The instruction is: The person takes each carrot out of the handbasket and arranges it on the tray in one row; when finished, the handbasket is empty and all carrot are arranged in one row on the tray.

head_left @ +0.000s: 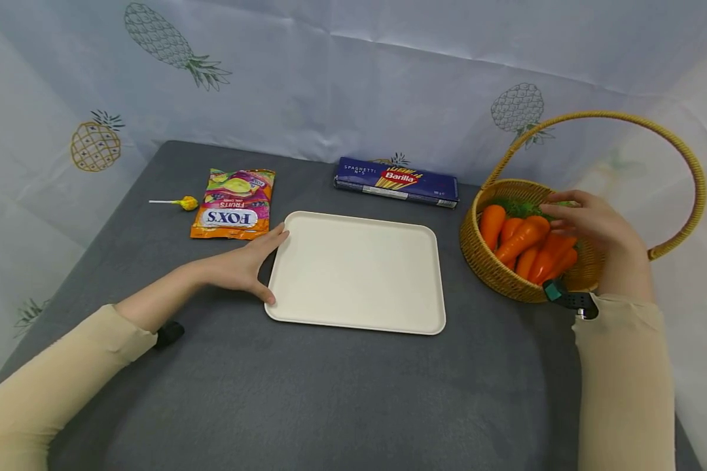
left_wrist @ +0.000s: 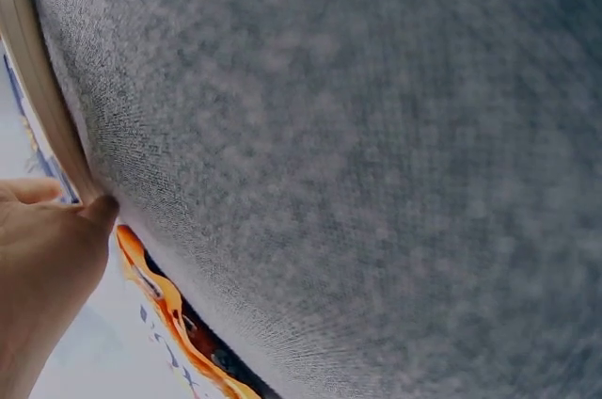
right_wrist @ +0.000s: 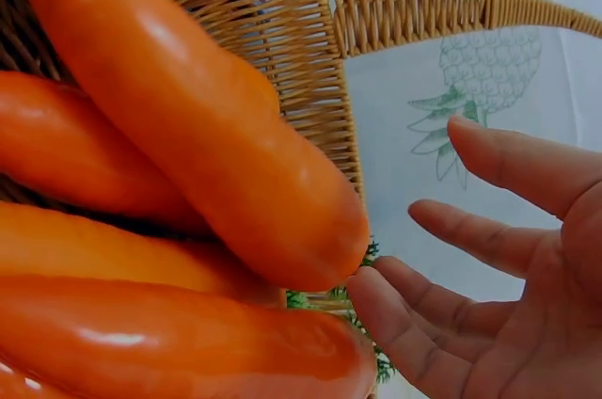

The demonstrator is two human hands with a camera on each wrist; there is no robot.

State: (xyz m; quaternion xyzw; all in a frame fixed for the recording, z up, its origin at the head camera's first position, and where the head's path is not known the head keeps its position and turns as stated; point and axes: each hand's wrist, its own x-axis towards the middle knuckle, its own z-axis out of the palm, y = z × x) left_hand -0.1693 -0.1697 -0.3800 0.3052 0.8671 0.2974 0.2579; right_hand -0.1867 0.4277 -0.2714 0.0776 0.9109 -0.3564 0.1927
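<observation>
Here, carrots [right_wrist: 193,126] lie just beside the right fingers [right_wrist: 388,316].

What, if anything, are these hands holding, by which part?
Nothing: the left hand, spread, touches the left edge of the tray; the right hand hovers over the basket.

The table [head_left: 353,399] has a dark grey, faintly mottled top, and 5 things lie directly on it. At the left is a yellow lollipop [head_left: 187,203], its white stick pointing left, its head just beside a bag of candy [head_left: 231,196]. A cream tray [head_left: 356,275] lies flat near the middle, apart from the bag. Behind it, by the far edge, lies a blue spaghetti box [head_left: 397,182]. A wicker basket [head_left: 484,265] stands at the right.
</observation>
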